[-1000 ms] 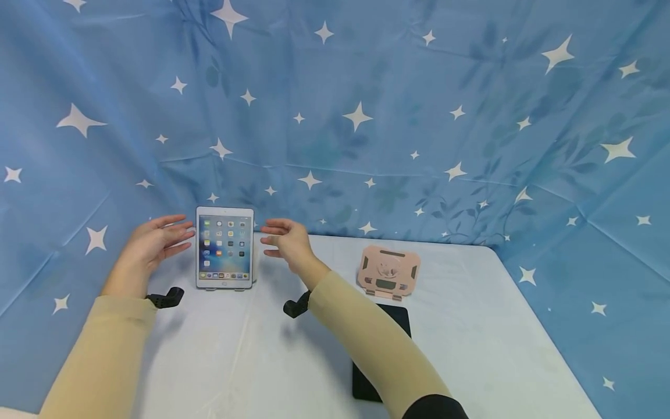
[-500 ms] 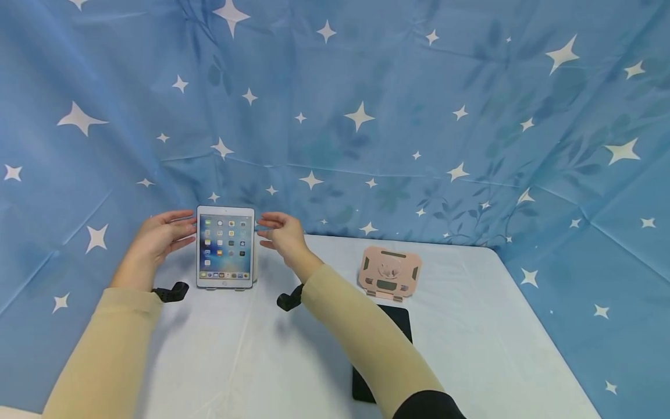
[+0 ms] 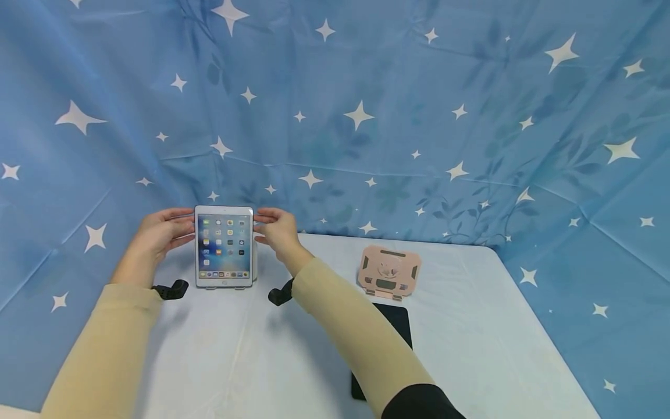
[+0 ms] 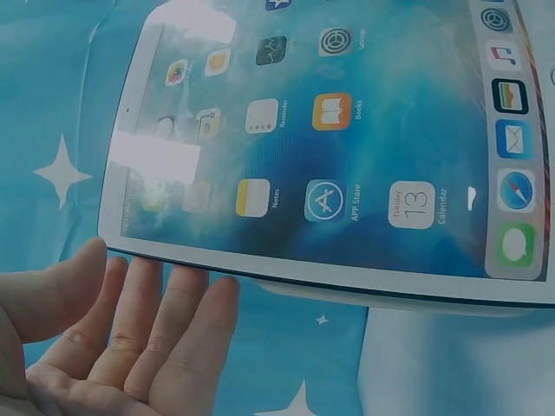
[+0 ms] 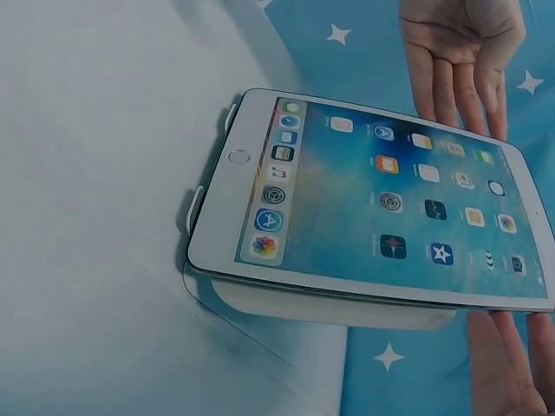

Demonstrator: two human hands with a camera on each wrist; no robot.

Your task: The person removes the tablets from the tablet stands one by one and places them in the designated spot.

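Observation:
A white-framed tablet with its home screen lit leans upright on a white stand, whose two small front lips show under its bottom edge. My left hand is at the tablet's upper left edge. In the left wrist view its fingers are straight with their tips right at the edge, and the thumb is near the corner. On the opposite side, my right hand has its extended fingertips at the upper right edge. The tablet partly hides the stand and some fingertips.
To the right on the white table stands a pink tablet case with dark cutouts. A flat black slab lies in front of it, partly covered by my right sleeve. Blue star-patterned cloth hangs behind.
Both hands have moved inward, from slightly apart to right at the tablet's side edges. The tablet, pink case and black slab have stayed put.

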